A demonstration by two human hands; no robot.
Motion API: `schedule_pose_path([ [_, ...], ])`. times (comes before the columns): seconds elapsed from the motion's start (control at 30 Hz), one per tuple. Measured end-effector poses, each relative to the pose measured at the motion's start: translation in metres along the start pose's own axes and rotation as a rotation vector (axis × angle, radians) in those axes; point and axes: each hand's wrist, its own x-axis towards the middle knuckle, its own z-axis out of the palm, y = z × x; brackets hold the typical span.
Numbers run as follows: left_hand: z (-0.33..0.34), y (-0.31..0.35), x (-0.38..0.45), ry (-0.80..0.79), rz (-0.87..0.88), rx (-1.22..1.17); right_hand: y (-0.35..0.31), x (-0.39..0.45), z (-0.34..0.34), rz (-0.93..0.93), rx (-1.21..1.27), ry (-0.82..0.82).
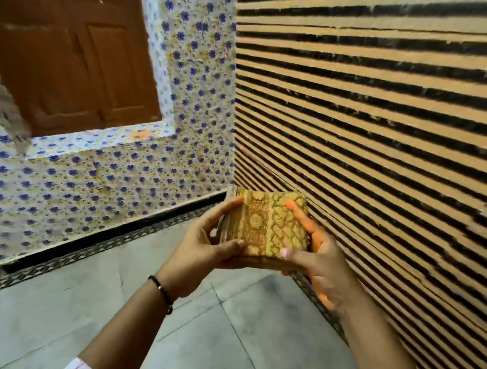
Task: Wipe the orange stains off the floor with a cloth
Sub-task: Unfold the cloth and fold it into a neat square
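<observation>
A folded yellow-gold patterned cloth (265,223) is held up in front of me, above the grey floor (198,325). My left hand (206,239) grips its left side, thumb on the front and fingers curled behind. My right hand (315,247) grips its right side; the fingers and the edge of the palm are smeared with orange. An orange stain (140,134) marks the flowered ledge under the door. No orange stain shows on the visible floor.
A brown wooden door (73,51) stands at upper left above a wall of blue-flowered tiles (106,189). A black and tan striped wall (384,136) fills the right. A dark patterned border (111,241) runs along the wall base.
</observation>
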Motion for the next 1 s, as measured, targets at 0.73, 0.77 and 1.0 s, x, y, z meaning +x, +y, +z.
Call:
schedule_pose_path([
  [0.73,0.393,-0.159,-0.179,-0.968,-0.311,0.048,-0.010,-0.485,-0.199,0.041,-0.115,1.020],
  [0.77,0.420,-0.167,-0.197,-0.999,-0.312,0.054,-0.011,-0.515,-0.211,0.029,-0.101,1.071],
  [1.0,0.543,-0.202,-0.270,-1.135,-0.405,0.115,-0.012,-0.645,-0.276,-0.065,-0.023,1.318],
])
